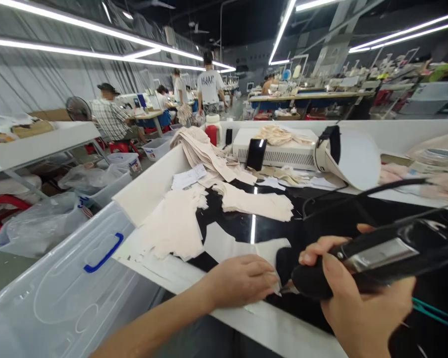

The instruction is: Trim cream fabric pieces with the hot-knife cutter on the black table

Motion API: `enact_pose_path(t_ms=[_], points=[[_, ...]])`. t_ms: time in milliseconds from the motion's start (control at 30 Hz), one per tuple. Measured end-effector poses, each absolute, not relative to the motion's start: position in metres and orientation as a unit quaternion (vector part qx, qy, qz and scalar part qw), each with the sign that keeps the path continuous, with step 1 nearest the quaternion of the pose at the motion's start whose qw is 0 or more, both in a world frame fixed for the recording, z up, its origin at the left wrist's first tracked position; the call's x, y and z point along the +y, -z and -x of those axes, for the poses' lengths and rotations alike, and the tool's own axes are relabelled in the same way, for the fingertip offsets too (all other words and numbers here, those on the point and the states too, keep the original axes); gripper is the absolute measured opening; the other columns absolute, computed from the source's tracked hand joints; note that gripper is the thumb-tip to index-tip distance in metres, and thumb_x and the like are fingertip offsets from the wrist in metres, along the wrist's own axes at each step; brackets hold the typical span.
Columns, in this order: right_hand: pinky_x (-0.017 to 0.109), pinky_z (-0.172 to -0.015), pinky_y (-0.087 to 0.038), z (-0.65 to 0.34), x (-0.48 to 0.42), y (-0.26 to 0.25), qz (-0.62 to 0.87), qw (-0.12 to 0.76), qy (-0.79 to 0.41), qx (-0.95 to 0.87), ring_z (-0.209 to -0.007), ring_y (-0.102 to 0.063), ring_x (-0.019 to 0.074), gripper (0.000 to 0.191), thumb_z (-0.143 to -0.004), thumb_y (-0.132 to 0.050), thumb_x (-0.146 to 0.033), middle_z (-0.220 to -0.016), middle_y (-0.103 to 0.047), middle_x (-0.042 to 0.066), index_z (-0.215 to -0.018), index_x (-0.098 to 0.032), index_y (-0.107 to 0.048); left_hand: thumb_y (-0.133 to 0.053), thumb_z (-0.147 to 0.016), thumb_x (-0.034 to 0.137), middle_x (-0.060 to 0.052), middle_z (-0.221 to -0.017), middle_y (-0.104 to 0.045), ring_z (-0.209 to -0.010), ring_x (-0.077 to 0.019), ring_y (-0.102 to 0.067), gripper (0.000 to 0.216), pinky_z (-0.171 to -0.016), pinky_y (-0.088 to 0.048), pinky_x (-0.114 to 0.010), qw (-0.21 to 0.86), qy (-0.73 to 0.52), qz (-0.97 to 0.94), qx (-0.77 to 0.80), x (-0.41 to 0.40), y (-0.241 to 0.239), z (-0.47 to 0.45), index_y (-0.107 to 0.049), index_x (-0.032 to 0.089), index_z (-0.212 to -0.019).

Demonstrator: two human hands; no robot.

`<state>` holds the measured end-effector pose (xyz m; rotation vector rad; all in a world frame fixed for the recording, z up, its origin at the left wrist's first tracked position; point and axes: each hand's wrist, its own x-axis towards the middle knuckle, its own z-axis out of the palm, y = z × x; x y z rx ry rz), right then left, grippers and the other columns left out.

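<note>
Nearer than the white table edge (pixel 276 328), the left forearm (pixel 160 318) is bare and slim, tapering smoothly to a narrow wrist. At that edge, the left hand (pixel 241 281) is bare too, its back smooth and rounded, its fingers slender. Right of the edge, the bare right hand (pixel 362 313) has a broad-based thumb and slim fingers; nail details are too small to tell.
</note>
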<state>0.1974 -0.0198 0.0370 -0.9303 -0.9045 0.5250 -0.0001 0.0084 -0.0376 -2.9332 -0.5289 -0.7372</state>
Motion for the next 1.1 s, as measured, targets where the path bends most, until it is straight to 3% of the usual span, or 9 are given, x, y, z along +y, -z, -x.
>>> enact_pose_path(t_ms=[100,267,400,533,667,767,867,1100], points=[[0.052,-0.068,-0.066,-0.201,-0.02,-0.027,0.475,0.739,-0.226,-0.421,-0.063,-0.069,0.0281,0.078,-0.073,-0.105,-0.06,-0.082,-0.076,-0.001,-0.137,-0.036,-0.067,-0.061,-0.12,0.031,-0.012,-0.124,-0.084,-0.123,-0.0196,-0.08,0.029,-0.125,-0.058,-0.029,0.033,0.248,0.953,-0.168,0.013,0.043,-0.001,-0.078,0.011,-0.13],[0.066,-0.088,-0.069,-0.208,-0.02,-0.014,0.489,0.727,-0.224,-0.426,-0.078,-0.073,0.0357,0.087,-0.06,-0.108,-0.054,-0.09,-0.077,0.001,-0.136,-0.039,-0.068,-0.063,-0.12,0.036,-0.007,-0.117,-0.085,-0.113,-0.0188,-0.082,0.029,-0.117,-0.062,-0.028,0.011,0.243,0.956,-0.167,0.014,0.052,0.001,-0.08,0.012,-0.121],[0.074,-0.085,-0.069,-0.213,-0.016,-0.019,0.523,0.719,-0.198,-0.413,-0.078,-0.075,0.0409,0.081,-0.059,-0.105,-0.061,-0.092,-0.078,0.002,-0.129,-0.043,-0.068,-0.067,-0.119,0.037,-0.006,-0.119,-0.087,-0.115,-0.0186,-0.083,0.024,-0.117,-0.062,-0.028,-0.032,0.212,0.96,-0.18,0.001,0.046,0.009,-0.08,0.016,-0.119],[0.084,-0.079,-0.063,-0.221,-0.007,-0.031,0.527,0.732,-0.162,-0.399,-0.07,-0.073,0.0456,0.067,-0.058,-0.101,-0.071,-0.089,-0.077,0.004,-0.11,-0.049,-0.065,-0.061,-0.122,0.035,-0.005,-0.122,-0.087,-0.119,-0.0182,-0.083,0.024,-0.116,-0.063,-0.026,-0.084,0.187,0.958,-0.2,-0.01,0.034,0.017,-0.079,0.02,-0.123],[0.072,-0.067,-0.065,-0.231,0.003,-0.041,0.534,0.729,-0.156,-0.397,-0.065,-0.076,0.0416,0.063,-0.06,-0.102,-0.064,-0.086,-0.079,0.004,-0.102,-0.044,-0.059,-0.061,-0.12,0.033,-0.009,-0.121,-0.087,-0.113,-0.0207,-0.083,0.024,-0.109,-0.068,-0.033,-0.097,0.2,0.95,-0.22,-0.01,0.025,0.017,-0.079,0.019,-0.129],[0.052,-0.059,-0.066,-0.237,0.01,-0.046,0.502,0.752,-0.132,-0.407,-0.056,-0.072,0.0301,0.062,-0.063,-0.104,-0.05,-0.078,-0.077,-0.001,-0.101,-0.036,-0.056,-0.06,-0.12,0.027,-0.01,-0.12,-0.085,-0.108,-0.0221,-0.082,0.023,-0.105,-0.069,-0.035,-0.084,0.234,0.939,-0.236,-0.007,0.015,0.012,-0.078,0.017,-0.129],[0.039,-0.061,-0.066,-0.24,0.017,-0.049,0.447,0.771,-0.139,-0.432,-0.056,-0.07,0.0201,0.055,-0.075,-0.1,-0.039,-0.081,-0.077,-0.006,-0.106,-0.03,-0.055,-0.053,-0.121,0.022,-0.009,-0.114,-0.083,-0.106,-0.023,-0.079,0.025,-0.103,-0.068,-0.038,-0.07,0.261,0.932,-0.241,-0.003,0.003,0.004,-0.076,0.016,-0.128],[0.033,-0.056,-0.062,-0.24,0.031,-0.047,0.375,0.798,-0.151,-0.447,-0.056,-0.068,0.0167,0.049,-0.084,-0.096,-0.031,-0.084,-0.076,-0.007,-0.112,-0.029,-0.056,-0.061,-0.114,0.012,-0.007,-0.107,-0.078,-0.098,-0.0233,-0.074,0.017,-0.107,-0.068,-0.045,0.007,0.263,0.937,-0.229,0.008,-0.001,-0.018,-0.074,0.014,-0.125]])
